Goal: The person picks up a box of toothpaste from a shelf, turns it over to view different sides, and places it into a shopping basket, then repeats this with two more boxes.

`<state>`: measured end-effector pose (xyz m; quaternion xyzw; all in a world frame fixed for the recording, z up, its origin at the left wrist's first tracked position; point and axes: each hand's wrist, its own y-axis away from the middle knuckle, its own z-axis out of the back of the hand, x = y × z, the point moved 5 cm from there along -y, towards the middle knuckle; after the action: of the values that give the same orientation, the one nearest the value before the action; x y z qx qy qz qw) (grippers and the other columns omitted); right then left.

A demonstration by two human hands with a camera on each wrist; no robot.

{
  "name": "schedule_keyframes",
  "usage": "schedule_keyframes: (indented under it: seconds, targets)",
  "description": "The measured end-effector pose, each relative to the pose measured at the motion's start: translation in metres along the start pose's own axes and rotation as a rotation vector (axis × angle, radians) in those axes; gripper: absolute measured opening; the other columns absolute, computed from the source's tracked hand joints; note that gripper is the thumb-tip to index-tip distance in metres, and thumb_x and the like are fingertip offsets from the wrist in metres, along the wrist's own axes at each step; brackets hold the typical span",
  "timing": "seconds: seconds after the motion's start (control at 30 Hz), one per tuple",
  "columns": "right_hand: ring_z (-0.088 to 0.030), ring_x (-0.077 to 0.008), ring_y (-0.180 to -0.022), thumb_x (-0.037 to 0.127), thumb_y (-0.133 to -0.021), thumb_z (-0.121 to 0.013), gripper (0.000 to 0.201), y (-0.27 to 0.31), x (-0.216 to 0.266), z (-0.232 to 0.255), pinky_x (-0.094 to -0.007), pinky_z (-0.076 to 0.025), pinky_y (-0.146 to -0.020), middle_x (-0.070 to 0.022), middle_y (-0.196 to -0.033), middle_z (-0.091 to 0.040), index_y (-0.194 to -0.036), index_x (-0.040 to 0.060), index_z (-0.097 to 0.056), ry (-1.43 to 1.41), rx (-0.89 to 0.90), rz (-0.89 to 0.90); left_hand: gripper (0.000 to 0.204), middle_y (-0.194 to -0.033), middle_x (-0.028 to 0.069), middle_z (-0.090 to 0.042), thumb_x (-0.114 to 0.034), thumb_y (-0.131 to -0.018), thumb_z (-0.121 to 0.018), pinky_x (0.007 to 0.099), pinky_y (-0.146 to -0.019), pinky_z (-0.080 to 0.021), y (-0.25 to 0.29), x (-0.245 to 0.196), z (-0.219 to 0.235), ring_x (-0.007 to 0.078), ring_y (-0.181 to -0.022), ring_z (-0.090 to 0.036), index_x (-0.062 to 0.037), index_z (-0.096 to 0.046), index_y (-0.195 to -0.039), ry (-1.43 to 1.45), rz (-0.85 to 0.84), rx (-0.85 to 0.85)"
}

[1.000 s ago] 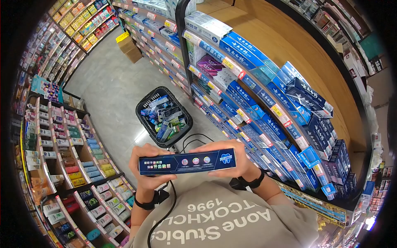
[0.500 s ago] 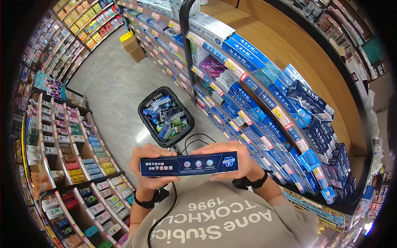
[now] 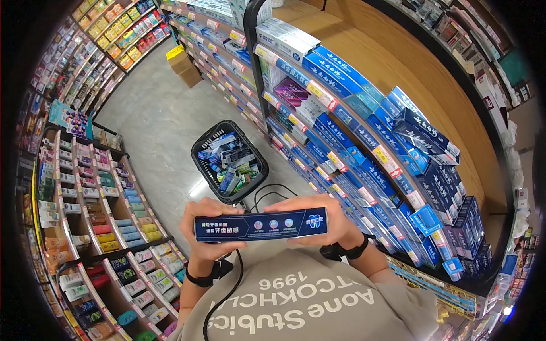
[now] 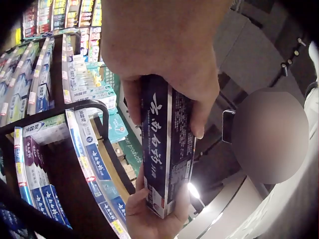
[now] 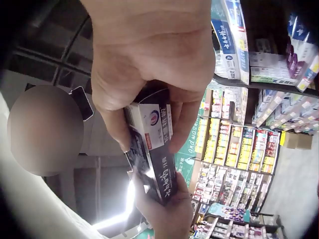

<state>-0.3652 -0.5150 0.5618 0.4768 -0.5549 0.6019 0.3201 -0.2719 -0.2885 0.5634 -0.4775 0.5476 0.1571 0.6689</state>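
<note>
Held level in front of the chest is a dark navy toothpaste box (image 3: 261, 225), its long printed side facing up in the head view. My left hand (image 3: 206, 227) grips one end and my right hand (image 3: 321, 219) the other, thumbs and fingers on opposite sides. In the left wrist view the left hand (image 4: 164, 55) covers the box's top end, with white lettering on the carton (image 4: 158, 144) below. Seen from the right wrist, the right hand (image 5: 154, 59) pinches the end beside a white label panel.
A black shopping basket (image 3: 196, 156) full of toothpaste boxes stands on the grey floor. To the right are tiered shelves of blue boxes, with a tilted navy box (image 3: 426, 136) on top. Tubes fill the left shelves (image 3: 108, 227). A cardboard carton (image 3: 183, 65) sits farther along the aisle.
The box stays in both hands at nearly the same angle. The surroundings shift slightly as the head view moves.
</note>
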Motion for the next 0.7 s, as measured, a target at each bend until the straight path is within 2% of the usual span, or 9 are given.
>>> schedule_keyframes:
  seconds: [0.43, 0.7]
  targets:
    - [-0.069, -0.0302, -0.119, 0.002, -0.075, -0.082, 0.059, 0.0050, -0.0035, 0.0033, -0.0375, -0.053, -0.102, -0.0214, -0.132, -0.068, -0.132, -0.0034, -0.064, -0.046, -0.034, -0.004, 0.071, -0.099, 0.0215, -0.068, -0.013, -0.062, -0.101, 0.0421, -0.084, -0.062, -0.0043, 0.0020, -0.0058, 0.0297, -0.093, -0.073, -0.0005, -0.050, -0.109, -0.007, 0.014, 0.051]
    - [-0.069, -0.0304, -0.119, 0.000, -0.075, -0.082, 0.060, 0.0039, -0.0035, 0.0007, -0.0377, -0.053, -0.101, -0.0213, -0.132, -0.068, -0.132, -0.0029, -0.064, -0.072, -0.046, -0.012, 0.070, -0.097, 0.0230, -0.071, -0.017, -0.062, -0.101, 0.0395, -0.083, -0.061, -0.0026, 0.0033, -0.0016, 0.0289, -0.090, -0.072, -0.0016, -0.050, -0.108, -0.033, 0.003, 0.032]
